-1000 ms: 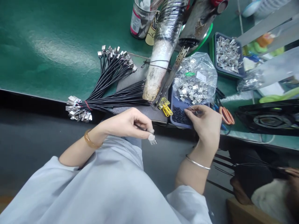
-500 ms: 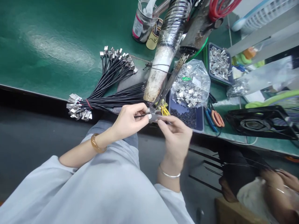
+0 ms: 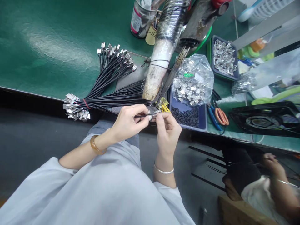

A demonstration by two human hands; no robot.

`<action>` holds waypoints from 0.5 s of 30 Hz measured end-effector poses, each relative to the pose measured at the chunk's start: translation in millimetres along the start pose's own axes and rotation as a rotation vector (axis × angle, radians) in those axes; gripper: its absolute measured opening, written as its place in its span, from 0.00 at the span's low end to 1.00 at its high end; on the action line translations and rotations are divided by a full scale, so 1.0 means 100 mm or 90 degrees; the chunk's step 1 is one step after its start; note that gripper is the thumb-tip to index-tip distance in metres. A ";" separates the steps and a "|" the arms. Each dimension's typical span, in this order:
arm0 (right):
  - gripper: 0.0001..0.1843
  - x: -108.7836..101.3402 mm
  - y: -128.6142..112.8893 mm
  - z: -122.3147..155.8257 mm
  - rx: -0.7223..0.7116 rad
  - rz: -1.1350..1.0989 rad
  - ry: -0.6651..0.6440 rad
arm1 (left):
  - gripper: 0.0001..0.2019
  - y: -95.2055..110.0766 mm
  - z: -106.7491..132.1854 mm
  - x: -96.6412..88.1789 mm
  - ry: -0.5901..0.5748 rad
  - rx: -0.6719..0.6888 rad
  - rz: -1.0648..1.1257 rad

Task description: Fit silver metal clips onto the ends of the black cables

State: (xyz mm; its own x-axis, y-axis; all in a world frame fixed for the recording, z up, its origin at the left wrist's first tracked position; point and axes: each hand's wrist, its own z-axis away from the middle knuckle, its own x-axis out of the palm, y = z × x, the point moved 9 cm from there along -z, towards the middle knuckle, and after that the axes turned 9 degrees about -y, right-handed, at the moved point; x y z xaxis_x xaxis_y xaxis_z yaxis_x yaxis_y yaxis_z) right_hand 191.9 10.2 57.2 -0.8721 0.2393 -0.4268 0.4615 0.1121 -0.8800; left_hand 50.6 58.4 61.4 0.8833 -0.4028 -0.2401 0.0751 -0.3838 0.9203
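Your right hand (image 3: 167,132) has left the tray (image 3: 203,120) and now meets your left hand (image 3: 130,122) at the counter (image 3: 47,62) edge. Left grip pinches a wire (image 3: 140,116); right grip pinches a clip (image 3: 156,112) against its tip.

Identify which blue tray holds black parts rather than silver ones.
The near tray, beside the right hand; the far tray holds silver metal pieces.

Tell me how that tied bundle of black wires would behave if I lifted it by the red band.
The bundle of black wires would probably hang floppy, since its thin strands fan apart beyond the red band. The metal terminals at the tips likely weigh the ends down and could snag.
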 end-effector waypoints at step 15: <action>0.16 -0.06 0.03 -0.07 0.047 -0.063 -0.001 | 0.05 0.17 0.03 -0.01 -0.072 0.132 -0.062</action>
State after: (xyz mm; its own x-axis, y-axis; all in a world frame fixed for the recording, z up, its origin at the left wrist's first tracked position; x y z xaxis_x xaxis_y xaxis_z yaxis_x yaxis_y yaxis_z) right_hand 200.0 16.1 58.9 -0.9134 0.2285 -0.3368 0.3592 0.0636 -0.9311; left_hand 49.4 49.8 75.9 0.8180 -0.4417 -0.3686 0.0508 -0.5828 0.8110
